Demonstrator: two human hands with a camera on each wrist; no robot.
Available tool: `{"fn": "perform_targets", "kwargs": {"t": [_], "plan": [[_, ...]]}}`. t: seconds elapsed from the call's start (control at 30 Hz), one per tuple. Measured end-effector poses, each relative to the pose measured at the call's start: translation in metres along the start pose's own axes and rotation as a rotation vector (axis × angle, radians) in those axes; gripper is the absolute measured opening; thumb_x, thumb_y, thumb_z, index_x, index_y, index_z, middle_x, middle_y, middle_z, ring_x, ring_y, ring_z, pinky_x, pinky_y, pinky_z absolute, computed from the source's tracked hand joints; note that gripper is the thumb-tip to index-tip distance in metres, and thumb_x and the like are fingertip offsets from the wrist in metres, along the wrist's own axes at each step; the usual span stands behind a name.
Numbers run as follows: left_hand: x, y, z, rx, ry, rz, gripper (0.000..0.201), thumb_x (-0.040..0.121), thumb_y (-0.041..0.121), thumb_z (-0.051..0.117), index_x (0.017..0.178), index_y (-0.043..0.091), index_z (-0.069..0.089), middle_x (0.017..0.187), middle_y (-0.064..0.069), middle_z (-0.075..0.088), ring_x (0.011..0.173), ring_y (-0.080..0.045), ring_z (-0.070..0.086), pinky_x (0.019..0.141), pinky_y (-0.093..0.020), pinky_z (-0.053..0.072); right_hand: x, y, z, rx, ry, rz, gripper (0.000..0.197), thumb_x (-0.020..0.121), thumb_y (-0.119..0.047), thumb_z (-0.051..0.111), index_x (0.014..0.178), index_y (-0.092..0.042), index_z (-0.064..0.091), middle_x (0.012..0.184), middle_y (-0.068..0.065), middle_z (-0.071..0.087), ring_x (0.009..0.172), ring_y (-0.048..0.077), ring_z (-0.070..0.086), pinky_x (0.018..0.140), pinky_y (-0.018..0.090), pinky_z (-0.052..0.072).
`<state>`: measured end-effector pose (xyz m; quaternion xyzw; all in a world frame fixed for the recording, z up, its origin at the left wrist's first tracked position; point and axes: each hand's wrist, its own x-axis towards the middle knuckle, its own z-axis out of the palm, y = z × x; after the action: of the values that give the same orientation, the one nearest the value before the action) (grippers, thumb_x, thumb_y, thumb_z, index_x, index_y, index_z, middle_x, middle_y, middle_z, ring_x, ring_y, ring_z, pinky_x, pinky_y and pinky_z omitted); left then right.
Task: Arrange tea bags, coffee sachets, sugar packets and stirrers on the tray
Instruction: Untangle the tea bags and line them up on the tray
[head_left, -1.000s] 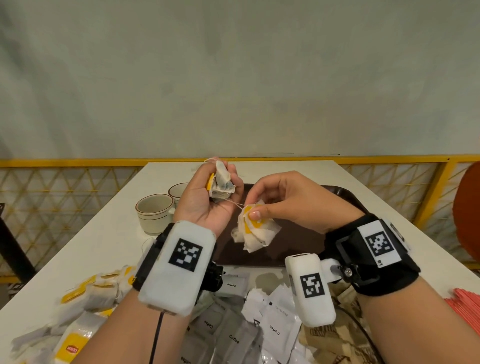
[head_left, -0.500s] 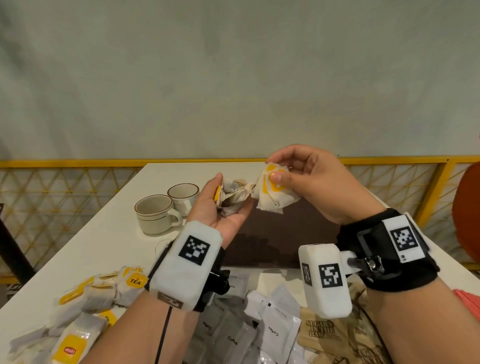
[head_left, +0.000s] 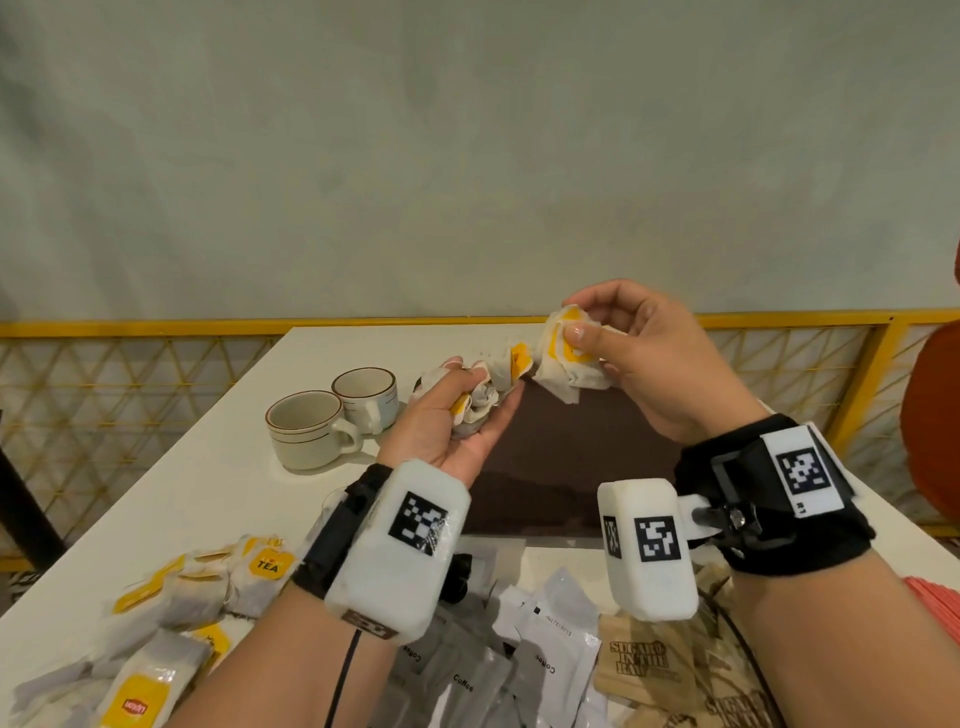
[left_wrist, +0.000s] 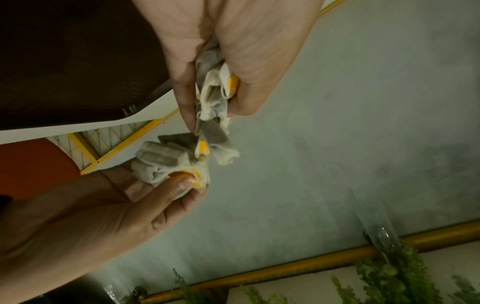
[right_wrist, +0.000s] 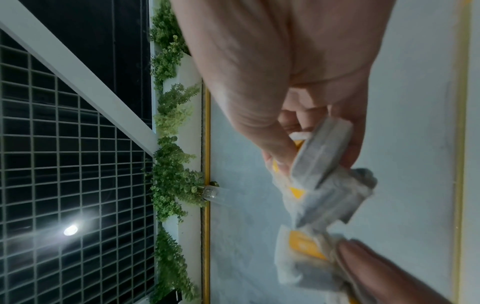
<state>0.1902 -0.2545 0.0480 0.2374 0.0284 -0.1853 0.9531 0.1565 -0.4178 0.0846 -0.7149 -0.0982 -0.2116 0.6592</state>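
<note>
Both hands are raised above the dark brown tray (head_left: 561, 467). My left hand (head_left: 457, 405) curls round a crumpled bunch of tea bags (head_left: 488, 395) with yellow tags, also seen in the left wrist view as tea bags (left_wrist: 213, 96). My right hand (head_left: 618, 353) pinches another bunch of tea bags (head_left: 563, 358) between thumb and fingers, just right of the left bunch; in the right wrist view those tea bags (right_wrist: 324, 174) show grey pouches and yellow tags. The two bunches nearly touch.
Two cream cups (head_left: 311, 431) stand left of the tray. More tea bags (head_left: 182, 582) lie at the near left, white coffee sachets (head_left: 524, 654) in front, brown sugar packets (head_left: 670, 670) at the near right. A yellow railing (head_left: 156, 327) borders the white table (head_left: 208, 483).
Both hands have risen and shifted right. The right hand lifted its tea bags from below the left hand to above and right of it.
</note>
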Motion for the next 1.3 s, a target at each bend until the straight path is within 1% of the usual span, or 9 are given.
{"fn": "perform_targets", "kwargs": {"t": [0.13, 0.37, 0.43, 0.53, 0.73, 0.9, 1.07, 1.2, 1.3], "plan": [[0.005, 0.005, -0.003, -0.014, -0.027, 0.057, 0.023, 0.087, -0.009, 0.052, 0.102, 0.008, 0.056, 0.109, -0.022, 0.061, 0.084, -0.031, 0.066, 0.059, -0.042, 0.060, -0.001, -0.002, -0.009, 0.064, -0.030, 0.080, 0.017, 0.085, 0.004, 0.063, 0.093, -0.010, 0.064, 0.074, -0.002, 0.070, 0.063, 0.007, 0.066, 0.052, 0.018, 0.050], [0.011, 0.012, -0.009, 0.229, -0.155, 0.297, 0.028, 0.086, -0.008, 0.055, 0.104, 0.014, 0.053, 0.106, -0.016, 0.061, 0.084, -0.024, 0.070, 0.078, -0.040, 0.057, -0.007, -0.013, -0.009, 0.355, -0.204, 0.144, 0.041, 0.062, -0.005, 0.069, 0.103, -0.006, 0.065, 0.087, 0.003, 0.072, 0.076, 0.010, 0.070, 0.068, 0.019, 0.056], [0.009, 0.008, -0.009, 0.290, -0.181, 0.356, 0.029, 0.086, -0.007, 0.055, 0.104, 0.015, 0.054, 0.104, -0.013, 0.062, 0.089, -0.025, 0.067, 0.078, -0.040, 0.055, -0.007, -0.010, 0.000, 0.396, -0.226, 0.182, 0.043, 0.064, -0.003, 0.067, 0.107, -0.004, 0.064, 0.093, 0.007, 0.072, 0.079, 0.013, 0.070, 0.071, 0.022, 0.057], [0.006, 0.002, -0.007, 0.320, -0.240, 0.389, 0.029, 0.087, -0.008, 0.053, 0.108, 0.012, 0.052, 0.101, -0.014, 0.061, 0.086, -0.024, 0.066, 0.070, -0.036, 0.056, -0.007, -0.005, 0.011, 0.407, -0.216, 0.232, 0.041, 0.068, 0.000, 0.063, 0.109, -0.002, 0.062, 0.094, 0.011, 0.072, 0.077, 0.014, 0.070, 0.072, 0.025, 0.059], [0.009, 0.001, -0.007, 0.190, -0.302, 0.249, 0.031, 0.086, -0.007, 0.052, 0.112, 0.010, 0.048, 0.095, -0.012, 0.062, 0.077, -0.020, 0.069, 0.062, -0.033, 0.057, -0.007, -0.004, 0.012, 0.369, -0.178, 0.266, 0.030, 0.072, 0.001, 0.063, 0.101, -0.002, 0.064, 0.081, 0.007, 0.073, 0.067, 0.013, 0.070, 0.065, 0.024, 0.059], [0.008, -0.006, -0.005, -0.016, -0.143, 0.047, 0.026, 0.089, -0.010, 0.047, 0.106, 0.009, 0.053, 0.109, -0.025, 0.061, 0.072, -0.033, 0.072, 0.060, -0.046, 0.059, -0.005, -0.002, 0.007, 0.276, -0.059, 0.208, 0.018, 0.079, 0.009, 0.061, 0.089, -0.006, 0.065, 0.072, 0.004, 0.073, 0.062, 0.011, 0.069, 0.063, 0.023, 0.059], [0.004, -0.014, -0.006, 0.035, -0.144, -0.065, 0.018, 0.089, -0.003, 0.051, 0.103, 0.005, 0.059, 0.098, -0.026, 0.067, 0.075, -0.036, 0.071, 0.066, -0.051, 0.057, 0.000, 0.005, 0.006, 0.067, 0.034, 0.159, 0.017, 0.080, 0.007, 0.066, 0.091, -0.007, 0.066, 0.082, 0.010, 0.069, 0.066, 0.012, 0.068, 0.062, 0.023, 0.059], [-0.003, -0.015, -0.003, 0.156, -0.241, -0.087, 0.022, 0.077, 0.013, 0.064, 0.095, 0.000, 0.064, 0.096, -0.020, 0.072, 0.085, -0.028, 0.072, 0.075, -0.044, 0.059, 0.003, 0.010, 0.004, 0.034, 0.085, 0.168, 0.017, 0.080, 0.005, 0.068, 0.093, -0.005, 0.065, 0.087, 0.015, 0.066, 0.072, 0.019, 0.065, 0.065, 0.026, 0.058], [-0.001, -0.015, -0.006, 0.363, -0.225, -0.022, 0.040, 0.069, 0.008, 0.071, 0.108, 0.006, 0.061, 0.095, -0.013, 0.072, 0.083, -0.021, 0.071, 0.069, -0.032, 0.059, 0.002, 0.010, 0.005, 0.025, 0.084, 0.157, 0.016, 0.080, 0.005, 0.068, 0.092, -0.006, 0.065, 0.085, 0.014, 0.067, 0.070, 0.017, 0.066, 0.064, 0.025, 0.057]]}}
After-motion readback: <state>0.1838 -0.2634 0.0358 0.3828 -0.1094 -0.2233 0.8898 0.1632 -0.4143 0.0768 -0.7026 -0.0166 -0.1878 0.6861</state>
